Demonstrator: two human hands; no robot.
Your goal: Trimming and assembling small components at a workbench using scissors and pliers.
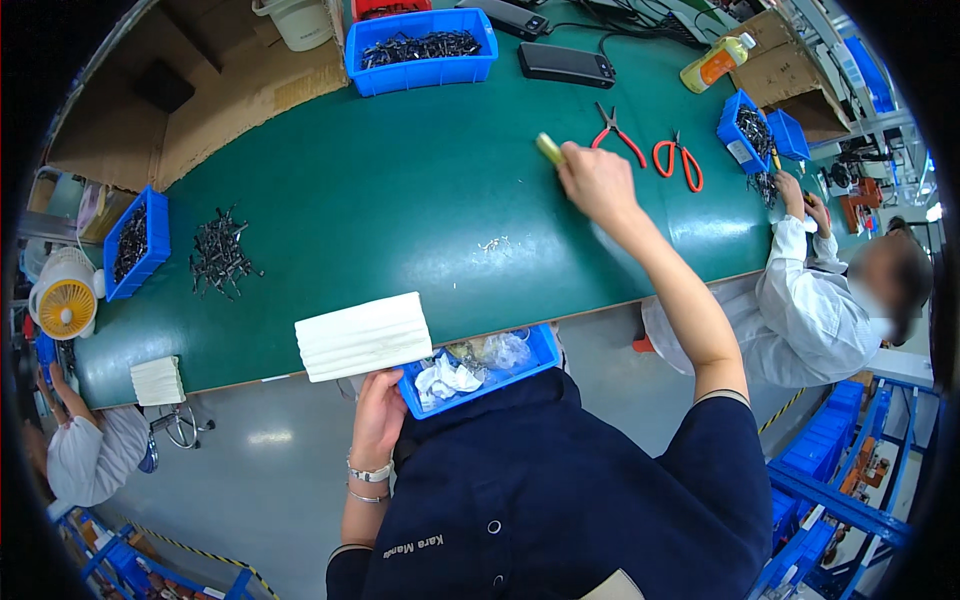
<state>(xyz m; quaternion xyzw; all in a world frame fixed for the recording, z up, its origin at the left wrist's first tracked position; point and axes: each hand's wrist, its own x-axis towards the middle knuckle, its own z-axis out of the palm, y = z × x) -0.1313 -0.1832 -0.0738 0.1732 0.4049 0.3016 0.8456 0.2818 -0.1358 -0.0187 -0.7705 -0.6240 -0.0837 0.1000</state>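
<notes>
While the left hand [378, 412] holds the left end of a blue bin [546, 347] with bent fingers, the right hand [598, 184] reaches out over the green table [340, 215]. Its fingers are curled tight around a small yellow-green thing [549, 148], and one end pokes out. I cannot tell what that thing is. It is over the far part of the table, near some red-handled pliers [611, 124]. The bin is at the near edge of the table, close to the person's tummy. Crumpled white paper [446, 378] and clear plastic [506, 350] are inside it. Tiny white bits [495, 244] lie on the table between the hand and the bin. A ridged white pad [362, 337] sits at the table's edge, just beside the bin.
</notes>
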